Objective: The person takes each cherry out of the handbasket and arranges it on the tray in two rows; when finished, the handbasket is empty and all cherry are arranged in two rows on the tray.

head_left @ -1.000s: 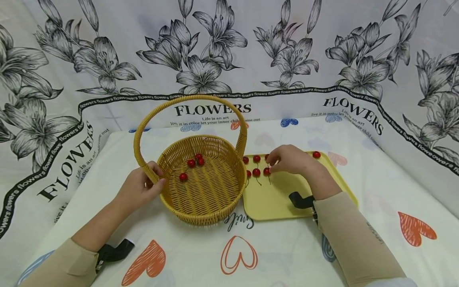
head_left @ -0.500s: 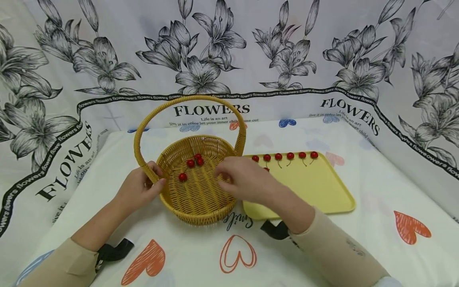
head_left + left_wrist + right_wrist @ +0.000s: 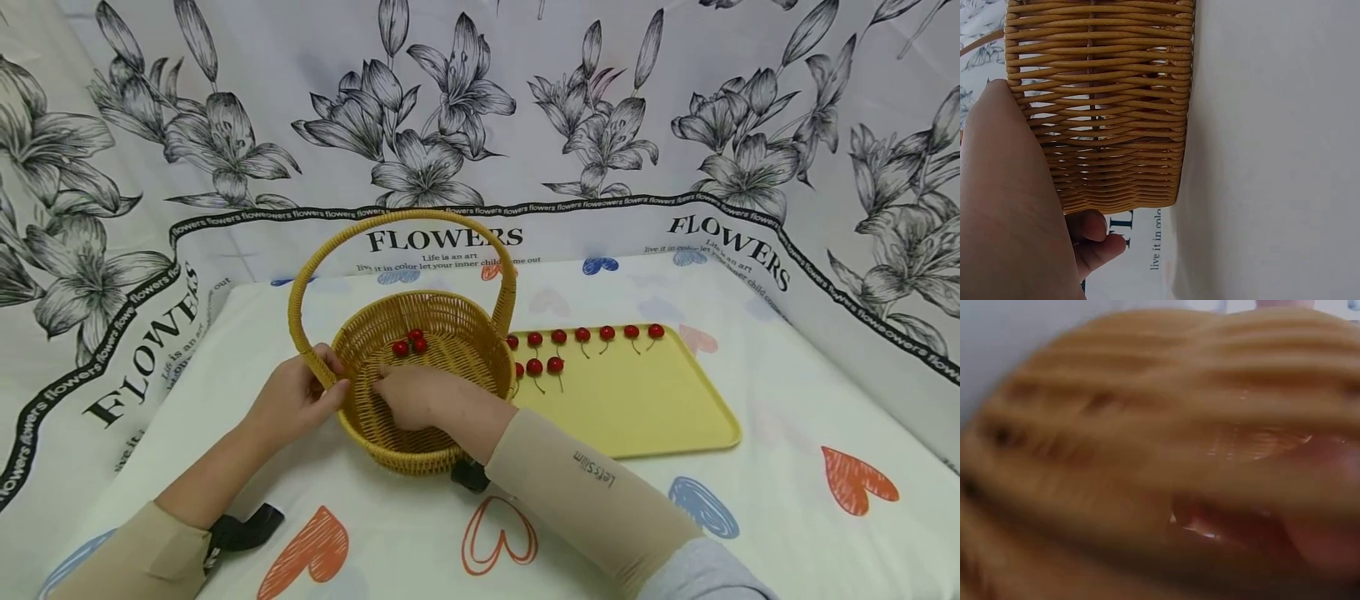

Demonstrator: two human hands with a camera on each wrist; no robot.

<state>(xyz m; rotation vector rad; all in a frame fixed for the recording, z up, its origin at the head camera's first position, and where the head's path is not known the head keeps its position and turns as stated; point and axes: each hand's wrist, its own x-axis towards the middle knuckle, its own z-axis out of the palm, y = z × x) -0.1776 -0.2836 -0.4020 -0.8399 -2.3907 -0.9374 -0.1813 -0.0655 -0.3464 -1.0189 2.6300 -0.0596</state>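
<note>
A round woven basket (image 3: 450, 456) with a tall arched handle (image 3: 420, 215) stands left of centre. My left hand (image 3: 288, 404) grips it where the handle meets the left rim, and the left wrist view shows the basket wall (image 3: 1104, 112) beside the hand. Three red cherries (image 3: 401, 348) lie at the back inside. My right hand (image 3: 420, 397) reaches into the basket, fingertips at its left part, where the hand hides another cherry; I cannot tell if they pinch it. Through the blurred weave in the right wrist view, glossy dark red shows.
A yellow tray (image 3: 637, 417) lies right of the basket, its left end behind the basket rim. Cherries with stems line its back edge (image 3: 606, 333), and a shorter second row (image 3: 534, 367) sits in front. A white cloth with printed hearts covers the table.
My right hand has moved left from the tray's cherry rows, over the basket's right rim, down into the basket. My left hand keeps its grip. The second row of cherries shows again.
</note>
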